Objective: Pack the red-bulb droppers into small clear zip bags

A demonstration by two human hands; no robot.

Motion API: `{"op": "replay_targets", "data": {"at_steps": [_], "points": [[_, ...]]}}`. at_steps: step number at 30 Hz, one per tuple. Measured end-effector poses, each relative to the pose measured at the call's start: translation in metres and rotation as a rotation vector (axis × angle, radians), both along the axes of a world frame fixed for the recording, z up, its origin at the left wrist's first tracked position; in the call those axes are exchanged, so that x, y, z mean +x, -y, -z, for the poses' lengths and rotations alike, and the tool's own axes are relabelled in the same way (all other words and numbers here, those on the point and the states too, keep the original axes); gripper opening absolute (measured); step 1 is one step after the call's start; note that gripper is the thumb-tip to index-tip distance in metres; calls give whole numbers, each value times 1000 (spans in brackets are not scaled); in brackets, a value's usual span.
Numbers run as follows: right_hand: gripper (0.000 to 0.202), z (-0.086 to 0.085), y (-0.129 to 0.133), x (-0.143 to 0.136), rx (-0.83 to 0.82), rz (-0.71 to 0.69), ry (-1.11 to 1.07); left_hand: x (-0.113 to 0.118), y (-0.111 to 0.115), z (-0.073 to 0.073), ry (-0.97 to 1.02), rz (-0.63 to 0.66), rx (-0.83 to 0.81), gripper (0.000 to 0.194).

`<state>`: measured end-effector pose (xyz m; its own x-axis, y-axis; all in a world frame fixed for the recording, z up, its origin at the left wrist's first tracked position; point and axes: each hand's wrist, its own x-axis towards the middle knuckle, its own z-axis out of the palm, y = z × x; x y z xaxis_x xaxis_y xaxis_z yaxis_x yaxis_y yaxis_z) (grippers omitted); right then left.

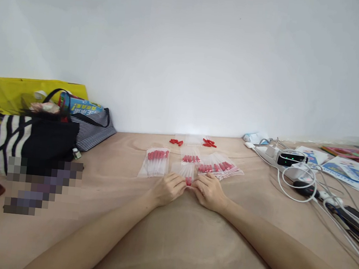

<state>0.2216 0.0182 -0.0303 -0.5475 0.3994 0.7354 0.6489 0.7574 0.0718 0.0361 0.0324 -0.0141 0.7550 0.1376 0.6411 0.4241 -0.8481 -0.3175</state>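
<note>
Between my hands lies a clear plastic bag (183,169) holding thin clear sticks with red caps, its near edge pinched at both sides. My left hand (170,188) is closed on the left end of that edge, and my right hand (209,191) is closed on the right end. To the left lies a filled bag (155,162) with a row of red caps. Further filled bags (221,166) overlap at the right, partly behind my right hand. Another bag (190,156) with red caps lies just beyond the one I hold.
Loose red caps lie in a left pile (176,142) and a right pile (209,143) near the wall, with clear sticks (193,140) between them. Bags, including a black one (39,142), stand at left. A power strip (265,153), cables and papers (350,170) lie at right.
</note>
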Motion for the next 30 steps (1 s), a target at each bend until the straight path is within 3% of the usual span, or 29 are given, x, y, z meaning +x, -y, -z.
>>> {"op": "replay_targets", "data": {"at_steps": [6, 12, 22, 30], "points": [[16, 3, -3, 7, -112, -13, -134, -13, 1, 2, 114, 9, -103, 12], [14, 3, -4, 8, -164, -47, -167, -17, -1, 2, 153, 52, -79, 8], [13, -3, -1, -1, 58, -51, -25, -15, -2, 2, 165, 81, -95, 10], [13, 0, -5, -4, 62, -65, -45, -5, -4, 5, 166, 90, -50, 10]]}}
